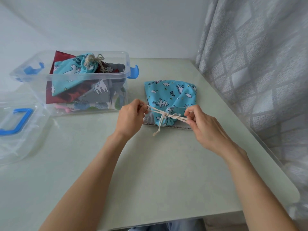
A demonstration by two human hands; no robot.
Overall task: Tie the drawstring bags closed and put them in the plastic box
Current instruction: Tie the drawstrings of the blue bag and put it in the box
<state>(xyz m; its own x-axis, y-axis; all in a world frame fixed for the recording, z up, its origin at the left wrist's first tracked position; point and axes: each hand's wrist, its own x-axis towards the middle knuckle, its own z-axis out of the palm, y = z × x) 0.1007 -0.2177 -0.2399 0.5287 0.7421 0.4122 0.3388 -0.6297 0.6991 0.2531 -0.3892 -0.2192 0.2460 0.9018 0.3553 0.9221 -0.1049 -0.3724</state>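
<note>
The left hand [129, 116] and the right hand [202, 125] each kept a pinching grip on the cream drawstring [164, 115] of a blue unicorn-print bag [170, 95]. In the left grip, thumb and fingertips were closed on the cord's left-going strand; in the right grip, thumb and forefinger were closed on a doubled strand running the other way. Between the two grips the cord crossed in a knot at the gathered neck of the bag, and the strands looked taut. A loose tail of the cord hung from the knot toward the person, its end lying on the worktop [166, 172] just nearer than the line between the grips.

The bag lay flat on the worktop beyond the grips, its body spreading away from the person and its neck pulled in between the hands. Under its near edge a strip of grey fabric [148, 119] showed, just beside the left grip.

To the left of the left grip and farther off stood the clear plastic box [124, 55], open, with blue latches. It held several tied bags, a blue unicorn one [70, 72] on top of dark red and grey ones. The box's clear lid [20, 130], with a blue handle, lay flat on the worktop well to the left of both grips. A grey patterned curtain [258, 64] hung well beyond the right grip.
</note>
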